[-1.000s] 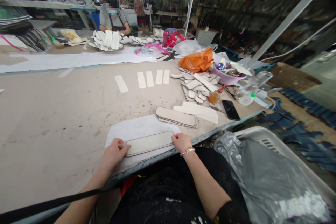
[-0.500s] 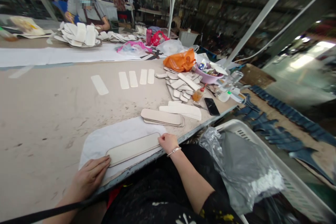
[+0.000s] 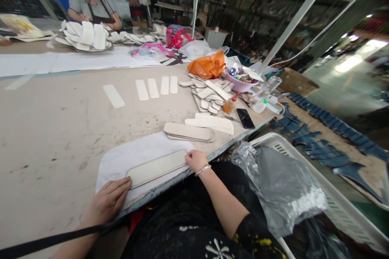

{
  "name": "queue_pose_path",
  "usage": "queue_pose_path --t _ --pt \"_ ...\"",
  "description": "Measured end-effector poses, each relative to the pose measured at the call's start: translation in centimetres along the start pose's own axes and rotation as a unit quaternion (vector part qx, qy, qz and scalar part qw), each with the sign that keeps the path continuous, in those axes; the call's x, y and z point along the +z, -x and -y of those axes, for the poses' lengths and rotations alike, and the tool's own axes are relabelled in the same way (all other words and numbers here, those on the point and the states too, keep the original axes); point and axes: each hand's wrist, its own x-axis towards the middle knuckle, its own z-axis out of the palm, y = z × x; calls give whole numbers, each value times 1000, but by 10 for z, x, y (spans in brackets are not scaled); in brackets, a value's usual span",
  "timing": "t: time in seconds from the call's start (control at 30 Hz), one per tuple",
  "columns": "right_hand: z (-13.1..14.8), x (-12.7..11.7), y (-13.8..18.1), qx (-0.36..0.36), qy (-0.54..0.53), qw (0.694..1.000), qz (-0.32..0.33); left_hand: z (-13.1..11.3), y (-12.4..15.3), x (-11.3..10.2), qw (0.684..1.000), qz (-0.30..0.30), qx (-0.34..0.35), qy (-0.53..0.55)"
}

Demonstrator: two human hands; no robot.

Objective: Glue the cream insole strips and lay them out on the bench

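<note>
Across the desk (image 3: pixel 63 125), a red bag (image 3: pixel 181 39) is showing blurred markings; right grip (image 3: pixel 197 160) is pinching a rounded panel (image 3: pixel 158 167), left grip (image 3: pixel 110 199) touching it, closure unclear.

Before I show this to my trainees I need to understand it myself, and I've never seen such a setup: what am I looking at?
There is no machine here, just a person's two bare hands. The camera is worn on that person's head, looking forward and down, so you see roughly what they see.

The left hand has its fingertips on one end of a long pale strip; the right hand pinches the other end. Under the strip is a white sheet on the table.

Just beyond is a stack of similar strips. To the right lie a phone, a red-tipped bottle and a heap of pale pieces. Across the table is a co-worker.
</note>
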Motion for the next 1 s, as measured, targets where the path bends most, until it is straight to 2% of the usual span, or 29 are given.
queue_pose_path --t 0.47,0.63,0.7,0.77,0.83,0.87,0.93,1.0 --pt "9 -5 10 -13 55 998 -16 -7 -1 -3 1000 -7 29 -10" --pt "11 -21 14 -10 86 995 -42 1 2 2 998 -7 58 -12" --pt "18 -24 20 -30 89 994 -59 7 4 6 997 -7 73 -15" --pt "34 -16 30 -84 85 990 -69 12 5 8 997 -13 80 -20" --pt "56 4 44 -181 75 979 -59 16 5 9 995 -17 99 -30" --pt "68 17 51 -278 71 957 -52 17 5 8 992 -18 117 -36" --pt "89 45 64 -398 62 914 -45 19 4 7 986 -12 156 -52" --pt "100 66 70 -439 68 896 -27 21 2 7 982 -2 178 -58"
